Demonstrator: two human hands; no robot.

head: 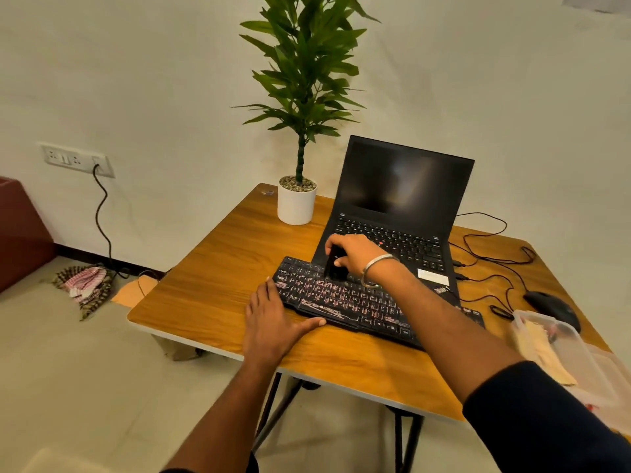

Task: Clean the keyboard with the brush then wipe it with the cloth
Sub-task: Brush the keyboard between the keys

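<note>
Presently, item one: keyboard (345, 298), black, external, lying on the wooden table (211, 278) at centre frame. Its long axis runs diagonally from the upper left, near the middle of the frame, down toward the lower right; its far edge lies against or over the front edge of the open laptop (399, 213).

Item two: brush (336, 268), dark, clasped in the right hand (355, 254) with fingers curled round it, its lower end down on the keyboard's upper-left key rows. Bristles cannot be made out against the black keys.

Item three: left hand (273, 319), flat and released, fingers straight, resting on the table against the keyboard's left end, thumb spread along the near edge, apparently steadying the board.

Governing relation: the brush sits at the upper-left end of the long axis, so nearly the whole length of unswept keys lies toward the lower right, beneath the right forearm. Judged stage: brushing, early.

Item four: cloth (543, 353), pale, likely the wiping cloth, in a clear plastic container (580, 349) at right frame, on the right hand's side and well apart from the left.

Sundry: mouse (549, 307), potted plant (297, 199).
</note>
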